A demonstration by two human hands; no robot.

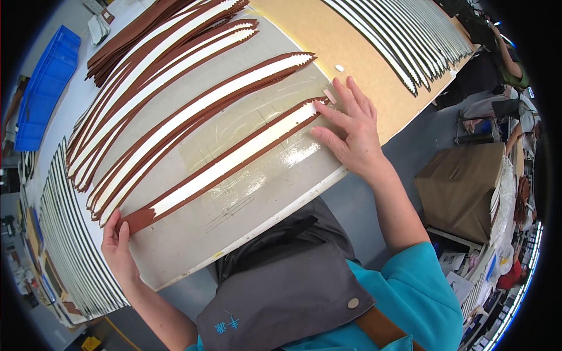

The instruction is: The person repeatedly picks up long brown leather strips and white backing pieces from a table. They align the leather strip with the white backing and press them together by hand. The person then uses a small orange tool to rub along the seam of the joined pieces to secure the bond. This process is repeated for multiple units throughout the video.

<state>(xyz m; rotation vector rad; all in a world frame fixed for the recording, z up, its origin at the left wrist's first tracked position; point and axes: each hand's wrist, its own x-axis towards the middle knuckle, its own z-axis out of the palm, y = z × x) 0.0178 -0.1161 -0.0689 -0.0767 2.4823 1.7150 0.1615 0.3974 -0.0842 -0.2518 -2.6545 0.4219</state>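
Observation:
A long brown strip with a white band down its middle (228, 161) lies flat on the glossy grey worktable (246, 222). My left hand (117, 245) pinches the strip's brown near-left end. My right hand (351, 131) lies flat, fingers spread, pressing on the strip's far-right end beside a small pale tab (329, 95). More brown-and-white strips (175, 88) lie side by side beyond it, overlapping toward the top left.
Rows of thin dark-and-white strips fan out on the left (70, 245) and on a tan board at top right (404, 41). Blue crates (44, 88) stand at far left. A brown-covered box (462, 187) and other people sit at right.

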